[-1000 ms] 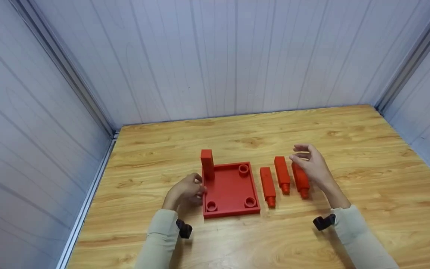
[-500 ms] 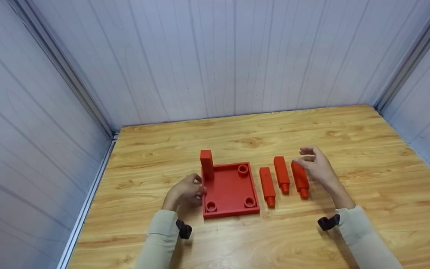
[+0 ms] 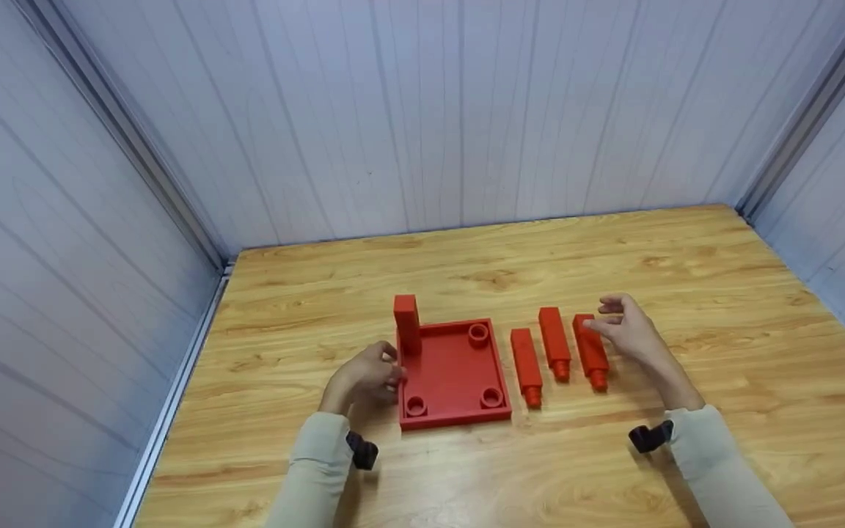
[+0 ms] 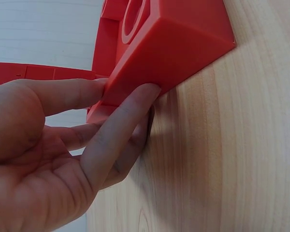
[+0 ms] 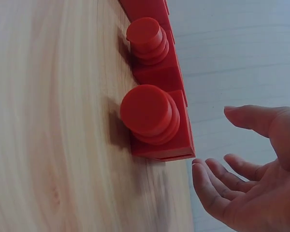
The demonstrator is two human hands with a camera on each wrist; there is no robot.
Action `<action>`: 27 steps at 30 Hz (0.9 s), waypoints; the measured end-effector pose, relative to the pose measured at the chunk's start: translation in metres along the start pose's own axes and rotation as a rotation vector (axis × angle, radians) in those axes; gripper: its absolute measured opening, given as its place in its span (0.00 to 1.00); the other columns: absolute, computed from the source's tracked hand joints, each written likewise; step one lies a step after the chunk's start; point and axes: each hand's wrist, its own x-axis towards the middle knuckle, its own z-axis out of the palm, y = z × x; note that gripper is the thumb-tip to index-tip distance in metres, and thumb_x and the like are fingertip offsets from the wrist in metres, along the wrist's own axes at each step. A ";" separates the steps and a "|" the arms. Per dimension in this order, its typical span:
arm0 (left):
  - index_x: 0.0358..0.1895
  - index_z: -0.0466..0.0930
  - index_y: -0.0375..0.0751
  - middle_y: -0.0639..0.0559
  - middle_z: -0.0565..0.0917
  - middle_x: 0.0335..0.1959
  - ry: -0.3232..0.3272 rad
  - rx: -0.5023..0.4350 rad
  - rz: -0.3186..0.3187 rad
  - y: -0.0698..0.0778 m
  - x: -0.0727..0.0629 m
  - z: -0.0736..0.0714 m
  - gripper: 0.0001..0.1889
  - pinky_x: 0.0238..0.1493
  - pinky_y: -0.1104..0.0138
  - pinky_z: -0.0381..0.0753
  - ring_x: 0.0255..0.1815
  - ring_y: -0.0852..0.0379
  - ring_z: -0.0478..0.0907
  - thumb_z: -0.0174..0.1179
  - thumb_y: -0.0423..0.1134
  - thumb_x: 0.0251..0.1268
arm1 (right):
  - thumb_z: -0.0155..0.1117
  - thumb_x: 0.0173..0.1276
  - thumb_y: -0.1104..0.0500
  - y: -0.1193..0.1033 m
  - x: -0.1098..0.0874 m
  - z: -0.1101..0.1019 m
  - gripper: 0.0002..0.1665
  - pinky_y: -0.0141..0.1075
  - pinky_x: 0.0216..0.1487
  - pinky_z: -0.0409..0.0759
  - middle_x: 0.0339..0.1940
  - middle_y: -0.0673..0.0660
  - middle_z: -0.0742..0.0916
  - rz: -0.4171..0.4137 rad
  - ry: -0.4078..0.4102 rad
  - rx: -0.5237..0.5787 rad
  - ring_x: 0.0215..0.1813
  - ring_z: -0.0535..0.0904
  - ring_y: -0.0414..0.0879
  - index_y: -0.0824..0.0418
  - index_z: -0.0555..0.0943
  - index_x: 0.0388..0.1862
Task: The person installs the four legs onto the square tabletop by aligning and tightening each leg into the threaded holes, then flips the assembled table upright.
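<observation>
The red tray (image 3: 455,420) is resting on the table (image 3: 481,268), nearer the left edge than the right, with the back edge running well beyond it; the front edge is lying out of view. The left hand (image 3: 365,372) is pinching the tray's left wall, its thumb reaching over the rim and a finger pressing the outer face. One upright post (image 3: 407,323) is standing in the tray's back left corner, while the sockets (image 3: 478,335) at the other three corners are showing bare. Towards the table's right edge, three loose posts are lying side by side, their rounded plugs (image 5: 146,111) pointing to the front: the near post (image 3: 527,359), the middle post (image 3: 554,341) and the far post (image 3: 590,356). The right hand (image 3: 631,334) is hovering by the back end of the far post, thumb and fingers spread wide and holding nothing. Should it be closing off-centre, it could be twisting that post or knocking it into the middle one, since the two are lying so close. A plug meeting a socket at a slant would likely be jamming, and with only one side braced, the tray could be sliding or tipping under a hard push. The left fingers, sitting near the upright post, might also be bumping it; how firmly it is seated, I cannot tell.
</observation>
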 end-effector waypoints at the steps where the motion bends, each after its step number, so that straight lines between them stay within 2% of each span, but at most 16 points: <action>1: 0.55 0.62 0.31 0.48 0.70 0.26 0.001 0.004 0.001 0.000 0.000 0.000 0.17 0.27 0.64 0.72 0.26 0.55 0.66 0.52 0.27 0.65 | 0.63 0.67 0.52 0.000 0.000 0.000 0.43 0.39 0.56 0.76 0.65 0.71 0.67 0.008 -0.006 -0.008 0.65 0.68 0.63 0.71 0.55 0.70; 9: 0.54 0.62 0.30 0.49 0.68 0.22 0.003 0.021 0.008 -0.001 0.000 -0.001 0.16 0.28 0.64 0.72 0.25 0.55 0.66 0.52 0.27 0.65 | 0.63 0.67 0.50 0.001 -0.001 0.001 0.46 0.49 0.59 0.74 0.64 0.74 0.67 0.039 -0.070 -0.079 0.65 0.66 0.68 0.73 0.52 0.69; 13: 0.54 0.63 0.31 0.49 0.68 0.22 0.009 0.033 0.006 -0.001 0.001 -0.002 0.16 0.28 0.64 0.73 0.25 0.55 0.67 0.52 0.27 0.65 | 0.63 0.67 0.50 0.004 -0.001 0.002 0.45 0.46 0.57 0.76 0.63 0.74 0.67 0.055 -0.094 -0.090 0.64 0.67 0.67 0.74 0.53 0.68; 17: 0.54 0.62 0.31 0.49 0.67 0.22 -0.001 0.014 -0.003 -0.001 0.001 -0.002 0.16 0.28 0.64 0.73 0.25 0.55 0.67 0.52 0.27 0.66 | 0.63 0.67 0.50 0.004 0.000 0.004 0.44 0.38 0.48 0.79 0.63 0.74 0.67 0.082 -0.108 -0.081 0.59 0.71 0.63 0.73 0.53 0.68; 21: 0.55 0.62 0.31 0.49 0.68 0.23 -0.007 0.017 0.001 -0.001 0.001 -0.002 0.17 0.29 0.64 0.75 0.26 0.55 0.66 0.52 0.27 0.65 | 0.64 0.66 0.48 0.003 -0.001 0.005 0.45 0.37 0.43 0.79 0.62 0.73 0.68 0.093 -0.115 -0.111 0.54 0.74 0.59 0.72 0.54 0.67; 27: 0.55 0.62 0.30 0.47 0.70 0.27 -0.004 0.016 0.001 -0.001 0.002 -0.002 0.18 0.30 0.63 0.78 0.27 0.56 0.68 0.53 0.28 0.65 | 0.64 0.66 0.48 0.002 -0.002 0.009 0.43 0.44 0.49 0.77 0.59 0.74 0.71 0.097 -0.106 -0.184 0.55 0.74 0.61 0.73 0.56 0.66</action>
